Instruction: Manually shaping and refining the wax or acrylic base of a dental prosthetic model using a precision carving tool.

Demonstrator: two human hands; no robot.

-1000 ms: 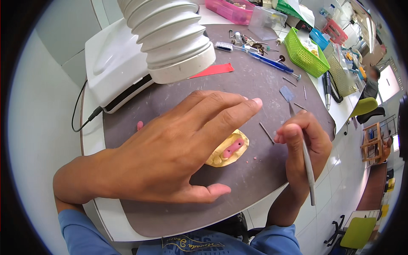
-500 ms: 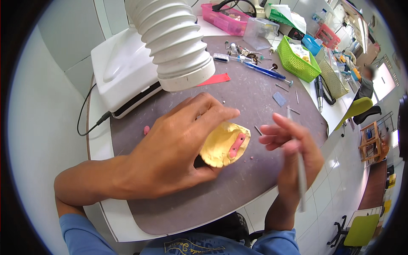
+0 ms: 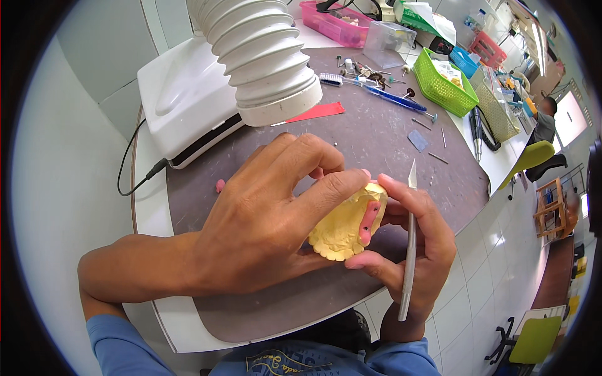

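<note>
A yellow plaster dental cast (image 3: 338, 229) is tilted up between my two hands over the grey-brown mat. Along its right side lies a pink strip (image 3: 370, 224) with dark holes. My left hand (image 3: 266, 210) grips the cast from the left, fingers closed around it, some hidden behind. My right hand (image 3: 420, 241) pinches the cast's right edge between thumb and fingers. A metal craft knife (image 3: 409, 263) lies across that same hand, its pointed blade upward, away from the cast.
A white ribbed suction hose (image 3: 263, 69) hangs above my left hand, beside a white machine (image 3: 182, 100). Farther back are a blue toothbrush (image 3: 392, 100), loose burs, a green basket (image 3: 445, 88) and a pink box (image 3: 335, 25). A handpiece (image 3: 478, 135) lies at the right; another person (image 3: 544, 122) sits beyond.
My right hand has moved left and taken hold of the cast's right edge, the knife still in it. My left hand and the cast have shifted slightly right.
</note>
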